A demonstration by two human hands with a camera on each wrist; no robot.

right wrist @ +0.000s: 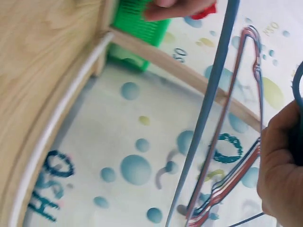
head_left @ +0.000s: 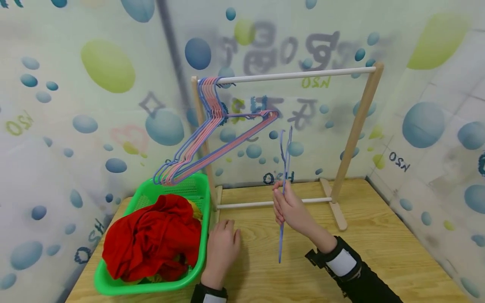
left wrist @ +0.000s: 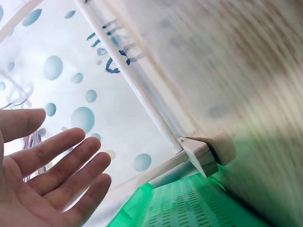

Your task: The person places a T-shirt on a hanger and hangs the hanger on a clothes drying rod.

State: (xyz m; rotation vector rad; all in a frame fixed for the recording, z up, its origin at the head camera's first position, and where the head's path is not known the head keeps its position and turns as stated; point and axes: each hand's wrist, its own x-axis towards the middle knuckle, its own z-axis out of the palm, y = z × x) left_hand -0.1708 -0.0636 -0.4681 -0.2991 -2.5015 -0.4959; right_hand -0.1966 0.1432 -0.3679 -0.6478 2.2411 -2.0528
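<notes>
My right hand [head_left: 291,208] grips a blue hanger [head_left: 281,235], held edge-on in front of the rack in the head view. In the right wrist view, part of that hanger [right wrist: 208,106] runs down past the right hand [right wrist: 284,170]. My left hand [head_left: 222,248] is beside the basket's right side with nothing in it; its fingers are relaxed and spread in the left wrist view, where the left hand [left wrist: 57,175] shows palm and thumb. Several pink and blue hangers [head_left: 212,126] hang bunched at the left end of the rack's top bar [head_left: 295,75].
A green basket [head_left: 206,235] at the left holds red cloth [head_left: 151,240] with some yellow below it. The rack's wooden right post [head_left: 358,130] and foot [head_left: 335,210] stand on the wooden table [head_left: 261,277]. A lower white bar [head_left: 246,205] crosses between the posts.
</notes>
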